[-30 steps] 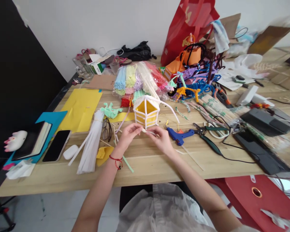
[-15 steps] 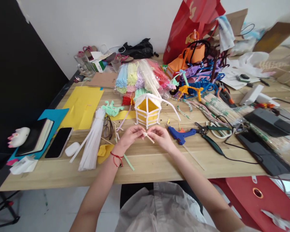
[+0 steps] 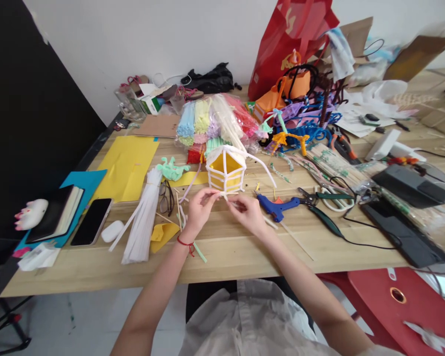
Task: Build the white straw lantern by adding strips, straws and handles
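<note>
My left hand (image 3: 198, 210) and my right hand (image 3: 246, 211) meet over the wooden table (image 3: 230, 247), fingertips pinched together on a small white pipe cleaner piece (image 3: 222, 196). Just behind the fingers stands a little lantern-like house (image 3: 225, 170) of yellow paper framed with white pipe cleaners, one long white strand arching off to its right. A red string bracelet circles my left wrist. A bundle of white pipe cleaners (image 3: 141, 222) lies to the left of my left hand.
A blue glue gun (image 3: 276, 207), pliers (image 3: 321, 212) and scissors lie right of my hands. Packs of coloured pipe cleaners (image 3: 211, 121), a red bag (image 3: 289, 39), yellow paper (image 3: 124, 165), a phone (image 3: 92, 221), glasses (image 3: 165, 197) and a red stool (image 3: 396, 301) surround the work spot.
Both hands moved slightly up toward the base of the yellow house, still pinching the white piece. The thin stick seen in the fingers half a second ago no longer shows.
</note>
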`<action>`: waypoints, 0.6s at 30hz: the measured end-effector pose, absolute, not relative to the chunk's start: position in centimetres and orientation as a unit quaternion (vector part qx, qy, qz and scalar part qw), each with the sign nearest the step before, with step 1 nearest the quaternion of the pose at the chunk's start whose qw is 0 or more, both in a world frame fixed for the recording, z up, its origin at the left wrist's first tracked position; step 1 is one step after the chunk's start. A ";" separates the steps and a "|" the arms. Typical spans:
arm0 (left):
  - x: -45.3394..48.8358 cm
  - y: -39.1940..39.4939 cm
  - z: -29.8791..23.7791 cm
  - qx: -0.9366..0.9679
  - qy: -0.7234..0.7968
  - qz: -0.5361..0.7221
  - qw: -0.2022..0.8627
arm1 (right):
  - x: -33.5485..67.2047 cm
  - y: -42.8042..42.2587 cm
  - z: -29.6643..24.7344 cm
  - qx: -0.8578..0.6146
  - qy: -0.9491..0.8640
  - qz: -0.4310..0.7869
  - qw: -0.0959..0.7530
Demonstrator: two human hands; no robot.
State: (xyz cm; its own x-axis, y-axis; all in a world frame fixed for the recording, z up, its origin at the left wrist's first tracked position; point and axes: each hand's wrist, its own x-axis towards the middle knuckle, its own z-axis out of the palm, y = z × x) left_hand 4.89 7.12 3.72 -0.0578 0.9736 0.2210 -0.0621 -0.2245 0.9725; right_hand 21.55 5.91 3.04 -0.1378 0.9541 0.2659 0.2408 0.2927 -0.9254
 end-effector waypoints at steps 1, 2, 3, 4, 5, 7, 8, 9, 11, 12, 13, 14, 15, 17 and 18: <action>4.8 7.1 3.9 0.534 0.439 0.577 0.434 | 21.9 6.0 3.1 -0.461 -0.662 0.360 0.468; 4.6 7.2 4.0 0.544 0.443 0.572 0.425 | 22.1 6.0 3.2 -0.463 -0.671 0.344 0.466; 4.5 7.2 4.0 0.555 0.445 0.565 0.418 | 22.4 6.0 3.3 -0.463 -0.679 0.331 0.464; 4.4 7.3 4.1 0.569 0.448 0.554 0.410 | 22.5 6.0 3.3 -0.463 -0.685 0.321 0.462; 4.2 7.4 4.1 0.586 0.450 0.540 0.403 | 22.7 6.1 3.4 -0.461 -0.691 0.314 0.460; 3.8 7.5 4.2 0.619 0.449 0.506 0.400 | 22.9 6.1 3.6 -0.452 -0.705 0.303 0.454; 3.6 7.6 4.2 0.629 0.444 0.490 0.409 | 22.9 6.2 3.8 -0.446 -0.712 0.300 0.452; 3.4 7.6 4.2 0.632 0.434 0.479 0.428 | 23.0 6.3 3.9 -0.440 -0.716 0.301 0.452; 3.1 7.6 4.3 0.615 0.404 0.475 0.483 | 23.0 6.5 4.1 -0.428 -0.710 0.317 0.460; 3.0 7.6 4.4 0.602 0.386 0.478 0.510 | 22.9 6.5 4.1 -0.423 -0.700 0.335 0.467; 3.0 7.6 4.4 0.589 0.369 0.484 0.531 | 22.8 6.6 4.2 -0.419 -0.689 0.356 0.472; 3.1 7.5 4.4 0.577 0.354 0.491 0.549 | 22.7 6.6 4.1 -0.414 -0.681 0.376 0.473; 3.3 7.5 4.4 0.566 0.341 0.497 0.562 | 22.5 6.5 4.0 -0.411 -0.675 0.393 0.470; 3.7 7.4 4.3 0.551 0.332 0.509 0.573 | 22.1 6.4 3.8 -0.410 -0.674 0.412 0.456; 3.9 7.3 4.2 0.548 0.336 0.514 0.568 | 21.9 6.3 3.7 -0.411 -0.675 0.416 0.449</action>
State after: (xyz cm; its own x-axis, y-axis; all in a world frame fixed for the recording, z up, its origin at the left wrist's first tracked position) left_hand 3.86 7.35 4.16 0.2455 0.9522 0.1818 -0.2155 -0.1292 0.9679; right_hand 21.92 6.33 3.67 -0.2583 0.9292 0.2643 0.1814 0.3154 -0.9315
